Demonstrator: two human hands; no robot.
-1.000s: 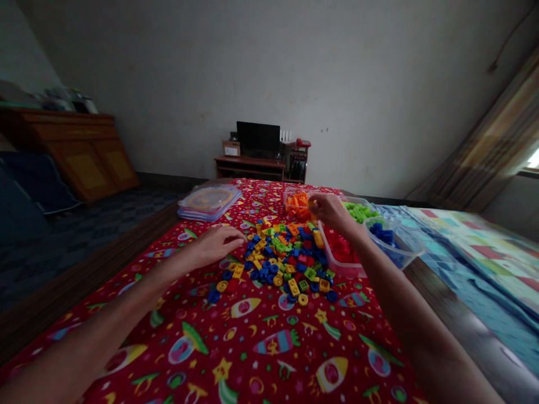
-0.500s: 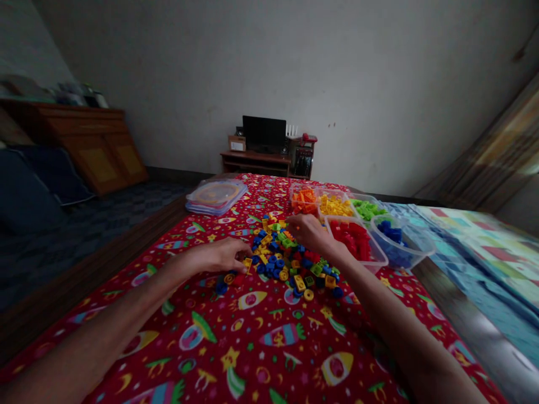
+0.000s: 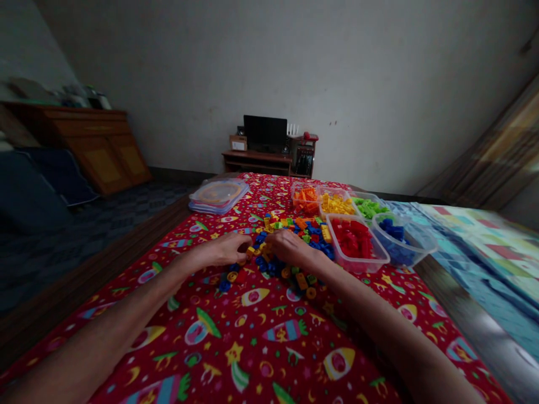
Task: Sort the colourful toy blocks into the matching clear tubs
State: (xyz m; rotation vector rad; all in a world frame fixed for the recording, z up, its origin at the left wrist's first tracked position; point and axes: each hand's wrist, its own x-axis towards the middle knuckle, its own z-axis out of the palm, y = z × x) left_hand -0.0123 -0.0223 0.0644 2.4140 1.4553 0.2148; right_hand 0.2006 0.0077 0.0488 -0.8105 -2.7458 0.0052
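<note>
Red cloth (image 3: 269, 348): spread over the whole table, printed with rockets.
Tubs (image 3: 356, 244): five clear ones, colour-sorted, ranged along the right edge.
Pile of blocks (image 3: 290, 238): mixed colours, heaped mid-table beside the tubs.
Left hand (image 3: 221, 251): laid at the pile's left rim, fingers curled together; grip cannot be told.
Right hand (image 3: 290, 248): rested on the pile, fingers bent down; grip cannot be told.

So both hands sit on the pile of loose blocks (image 3: 290, 247) in the middle of the tablecloth (image 3: 269, 342), left hand (image 3: 221, 251) and right hand (image 3: 290, 248) almost touching. Just right of the right hand is a tub of blocks (image 3: 356, 241), another tub (image 3: 402, 242) further right. Three more tubs (image 3: 334, 203) lie behind the hands. A stack of lids (image 3: 218, 195) sits behind the left hand, further left.
</note>
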